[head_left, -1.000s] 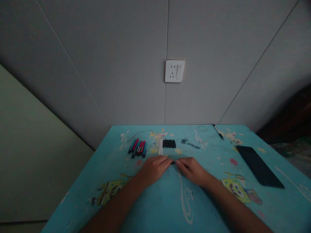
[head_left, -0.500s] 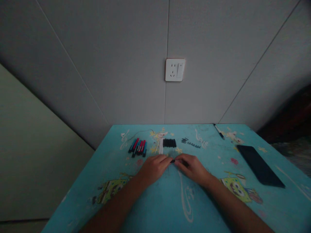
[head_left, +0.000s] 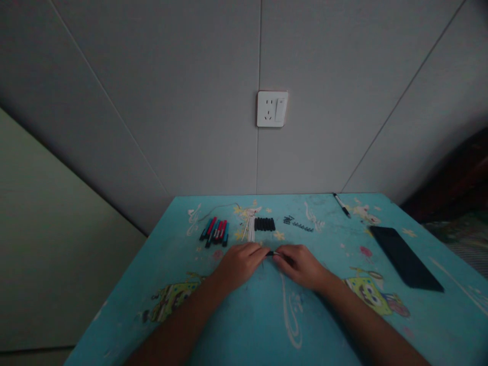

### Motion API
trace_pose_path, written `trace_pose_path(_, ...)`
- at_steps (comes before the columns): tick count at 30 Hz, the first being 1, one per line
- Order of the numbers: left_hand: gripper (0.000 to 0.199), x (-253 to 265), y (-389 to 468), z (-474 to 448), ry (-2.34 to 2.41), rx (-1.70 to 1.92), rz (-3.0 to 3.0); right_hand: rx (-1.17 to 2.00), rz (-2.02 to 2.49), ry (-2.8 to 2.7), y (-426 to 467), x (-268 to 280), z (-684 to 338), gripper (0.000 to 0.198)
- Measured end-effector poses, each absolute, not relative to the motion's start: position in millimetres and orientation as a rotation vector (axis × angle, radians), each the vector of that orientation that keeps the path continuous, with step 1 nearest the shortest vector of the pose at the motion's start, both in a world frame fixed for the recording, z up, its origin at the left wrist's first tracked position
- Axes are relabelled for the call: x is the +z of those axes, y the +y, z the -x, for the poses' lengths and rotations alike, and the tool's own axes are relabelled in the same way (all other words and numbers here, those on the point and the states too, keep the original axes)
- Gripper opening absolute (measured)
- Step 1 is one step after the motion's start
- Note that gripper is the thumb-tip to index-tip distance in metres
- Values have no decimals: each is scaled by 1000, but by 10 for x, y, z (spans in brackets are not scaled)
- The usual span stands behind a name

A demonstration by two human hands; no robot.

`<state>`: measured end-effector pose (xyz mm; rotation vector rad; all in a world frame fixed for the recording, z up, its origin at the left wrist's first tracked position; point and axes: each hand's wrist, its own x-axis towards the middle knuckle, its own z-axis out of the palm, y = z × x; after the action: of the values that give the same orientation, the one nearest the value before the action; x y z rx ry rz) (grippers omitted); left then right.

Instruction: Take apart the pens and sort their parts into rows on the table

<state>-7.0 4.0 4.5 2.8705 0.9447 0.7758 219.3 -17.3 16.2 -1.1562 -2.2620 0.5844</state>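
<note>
My left hand (head_left: 243, 260) is closed, its fingertips pinching a small black tube-shaped piece (head_left: 270, 253), probably a pen part. My right hand (head_left: 299, 262) is also closed, pinching a thin pale stick (head_left: 277, 253) whose end meets the black piece. The two hands face each other just above the table, a narrow gap apart. Behind them lie a bundle of thin white sticks (head_left: 250, 229), a row of short black cylinders (head_left: 264, 224), and several tiny dark pieces (head_left: 303, 226) too small to make out.
Red and blue pen-like tubes with black ends (head_left: 215, 233) lie in a pile at the left. A dark flat tablet-like object (head_left: 406, 258) and a black-and-white pen (head_left: 341, 205) rest at the right. The blue patterned table (head_left: 244, 325) meets a wall with a socket (head_left: 272, 109).
The view has shifted slightly. More of the black piece shows between my fingertips, and my right fingers have closed in a little on the thin stick.
</note>
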Motion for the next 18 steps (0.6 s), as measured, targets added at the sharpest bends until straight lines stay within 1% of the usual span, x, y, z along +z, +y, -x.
trace_pose_path(4,25,45,48,96,913,714,-2922,590,1166,-2288,-167,139,-2199,39)
trace_pose_path(6,25,36,54,106,906,700,-2943,584,1178,-2278,-164,133,-2191,40)
trace_pose_path(9,24,24,63,112,919,706,-2953,599,1180,-2219,-163,138,-2172,29)
trace_pose_path(11,24,21,64,109,932,722,-2952,605,1192,-2184,-161,131,-2158,26)
trace_pose_path(16,23,32,55,90,922,708,-2953,585,1244,-2186,-157,67,-2133,41)
trace_pose_path(18,22,36,55,86,915,714,-2958,601,1229,-2196,-160,72,-2138,42)
